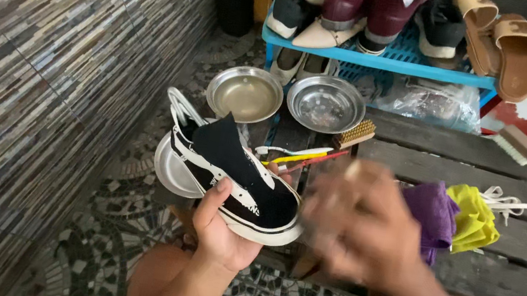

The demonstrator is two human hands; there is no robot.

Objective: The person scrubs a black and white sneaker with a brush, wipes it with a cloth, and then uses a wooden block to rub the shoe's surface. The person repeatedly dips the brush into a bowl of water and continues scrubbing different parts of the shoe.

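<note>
Dark slatted wood surface (459, 161) on mosaic floor (125, 218), striped tile wall (44, 64) left, blue shoe rack (376, 60) behind. My left hand (222, 229) grips black-and-white sneaker (237, 179) over a metal dish (172, 169); right hand (364, 227) blurred, grip unclear, near purple cloth (433, 213).

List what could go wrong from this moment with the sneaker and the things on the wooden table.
1. The left hand alone holds the black-and-white sneaker tilted above a metal dish; if the grip slips, it may drop onto the dish.
2. The right hand is motion-blurred close to the purple cloth and toothbrushes; a fast sweep might knock them off the wooden table.
</note>
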